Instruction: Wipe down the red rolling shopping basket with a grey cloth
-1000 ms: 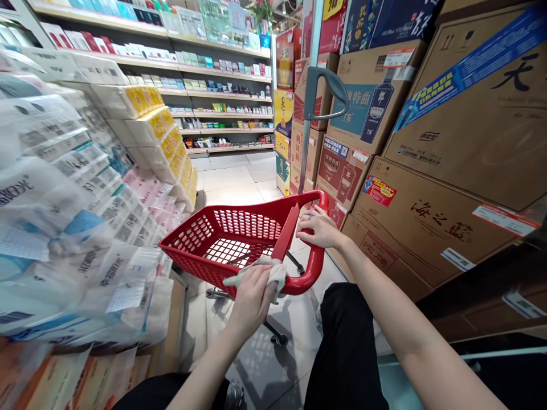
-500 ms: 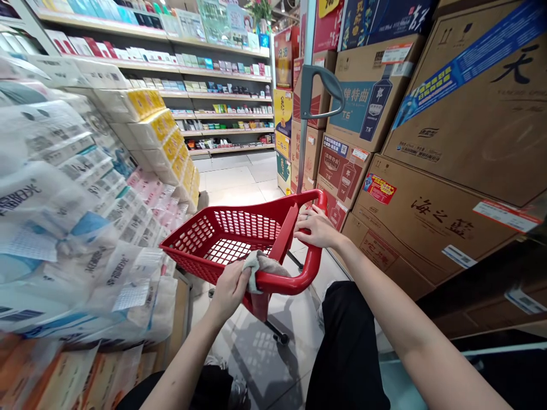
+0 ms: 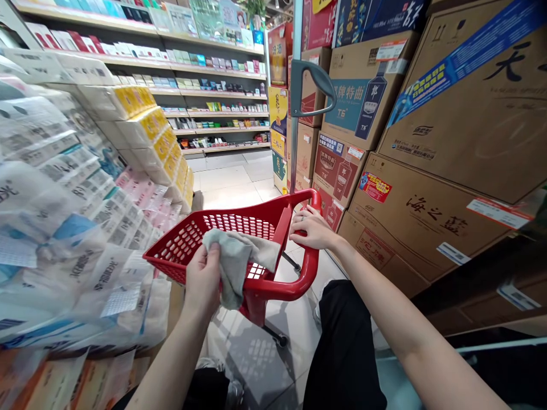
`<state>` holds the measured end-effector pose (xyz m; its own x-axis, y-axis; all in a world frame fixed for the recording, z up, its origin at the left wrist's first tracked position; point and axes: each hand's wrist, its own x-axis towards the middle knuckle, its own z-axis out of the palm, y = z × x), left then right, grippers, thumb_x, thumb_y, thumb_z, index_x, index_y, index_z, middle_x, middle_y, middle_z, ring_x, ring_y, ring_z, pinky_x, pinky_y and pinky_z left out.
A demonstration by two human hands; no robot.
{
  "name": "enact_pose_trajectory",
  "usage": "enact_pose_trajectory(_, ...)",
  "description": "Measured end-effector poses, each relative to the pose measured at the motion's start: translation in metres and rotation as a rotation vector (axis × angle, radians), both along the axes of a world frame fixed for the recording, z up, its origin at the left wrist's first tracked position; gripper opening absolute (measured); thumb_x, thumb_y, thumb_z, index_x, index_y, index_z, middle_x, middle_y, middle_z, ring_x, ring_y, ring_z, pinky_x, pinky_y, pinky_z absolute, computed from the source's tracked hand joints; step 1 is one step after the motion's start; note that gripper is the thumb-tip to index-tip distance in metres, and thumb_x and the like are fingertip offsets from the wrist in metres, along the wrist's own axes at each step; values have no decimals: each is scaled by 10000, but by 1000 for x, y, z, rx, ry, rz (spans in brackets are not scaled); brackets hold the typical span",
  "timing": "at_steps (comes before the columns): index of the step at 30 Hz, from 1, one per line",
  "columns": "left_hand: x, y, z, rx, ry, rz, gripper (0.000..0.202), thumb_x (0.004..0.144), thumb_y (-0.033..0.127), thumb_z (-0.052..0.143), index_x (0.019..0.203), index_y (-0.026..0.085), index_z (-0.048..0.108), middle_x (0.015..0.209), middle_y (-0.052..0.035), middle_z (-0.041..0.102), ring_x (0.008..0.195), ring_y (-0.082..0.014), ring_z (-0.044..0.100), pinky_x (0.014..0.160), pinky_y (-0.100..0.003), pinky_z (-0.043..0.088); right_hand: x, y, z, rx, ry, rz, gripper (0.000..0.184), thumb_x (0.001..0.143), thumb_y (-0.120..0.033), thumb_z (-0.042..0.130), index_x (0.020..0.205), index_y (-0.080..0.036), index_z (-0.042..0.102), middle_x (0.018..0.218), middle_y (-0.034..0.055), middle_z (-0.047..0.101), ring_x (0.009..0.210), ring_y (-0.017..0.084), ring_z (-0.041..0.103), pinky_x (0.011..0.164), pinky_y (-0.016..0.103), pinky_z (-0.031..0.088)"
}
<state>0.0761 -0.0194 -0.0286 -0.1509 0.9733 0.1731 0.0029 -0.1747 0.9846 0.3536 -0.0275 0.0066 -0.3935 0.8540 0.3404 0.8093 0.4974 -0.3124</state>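
A red plastic shopping basket [image 3: 200, 242] on wheels stands in the aisle in front of me. My left hand [image 3: 201, 280] grips a pale grey cloth [image 3: 236, 259] and holds it against the near rim of the basket. My right hand [image 3: 311, 229] is closed round the red handle bar [image 3: 311, 262] at the basket's right side. A grey pull handle [image 3: 308, 85] on a metal pole rises behind the basket.
Wrapped tissue packs [image 3: 64, 205] are stacked high on the left. Brown cardboard cartons [image 3: 431, 148] form a wall on the right. Shelves of goods [image 3: 205, 85] close the aisle's far end across the tiled floor [image 3: 231, 179]. My black trousers [image 3: 346, 347] show below.
My left hand has slid the cloth leftward along the basket's near rim and lifted it higher. The basket has tipped slightly. My right hand has kept its grip.
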Motion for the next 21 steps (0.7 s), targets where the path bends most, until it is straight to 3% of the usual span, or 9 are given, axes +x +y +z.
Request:
enact_pose_trajectory(4, 4, -10, 6, 87, 470, -141, 377, 812, 495, 504, 953, 161, 607, 810, -19, 628, 794, -185, 576, 709, -270, 463, -2, 4, 0, 17, 0, 18, 189, 862, -356, 536, 827, -275, 703, 930, -26, 674, 1099, 201, 491, 1131, 478, 70)
enact_pose_trajectory(6, 7, -13, 11, 60, 662, -285, 384, 844, 498, 442, 893, 157, 611, 762, -13, 608, 741, -177, 559, 668, -264, 444, -3, 6, -1, 19, 3, 17, 191, 862, -359, 536, 835, -275, 705, 925, -21, 673, 1098, 206, 491, 1129, 491, 72)
enact_pose_trajectory(9, 15, -14, 18, -24, 796, -545, 485, 880, 538, 335, 890, 166, 645, 803, -25, 641, 753, -187, 577, 683, -272, 447, -3, 8, -3, 18, 4, 14, 187, 858, -364, 541, 835, -278, 705, 927, -19, 671, 1089, 207, 497, 1127, 497, 80)
enact_pose_trajectory(12, 27, -9, 20, -21, 907, -698, 450, 888, 509, 344, 1059, 228, 652, 1020, -28, 675, 920, -216, 607, 804, -287, 448, -3, 8, -3, 27, 9, 23, 176, 855, -354, 544, 830, -278, 701, 922, -25, 675, 1092, 202, 498, 1127, 487, 81)
enact_pose_trajectory(15, 42, 2, 14, 36, 1132, -703, 412, 860, 394, 446, 1243, 291, 559, 1139, -35, 652, 1014, -230, 600, 850, -296, 432, -3, 7, -2, 31, 10, 42, 174, 856, -334, 540, 814, -275, 698, 914, -27, 680, 1094, 199, 499, 1125, 481, 72)
enact_pose_trajectory(18, 53, 11, 6, 35, 1320, -570, 467, 870, 337, 439, 1336, 305, 463, 1048, -63, 681, 933, -234, 632, 790, -306, 433, -2, 5, 0, 23, 0, 49, 178, 855, -328, 538, 807, -270, 700, 916, -21, 683, 1097, 201, 498, 1122, 479, 69)
enact_pose_trajectory(21, 57, 14, 2, 91, 1347, -480, 406, 912, 369, 377, 1298, 311, 489, 939, -57, 700, 858, -225, 645, 739, -291, 415, 0, 3, 3, 13, -17, 51, 191, 863, -336, 526, 825, -273, 703, 923, -19, 684, 1109, 201, 494, 1123, 478, 66)
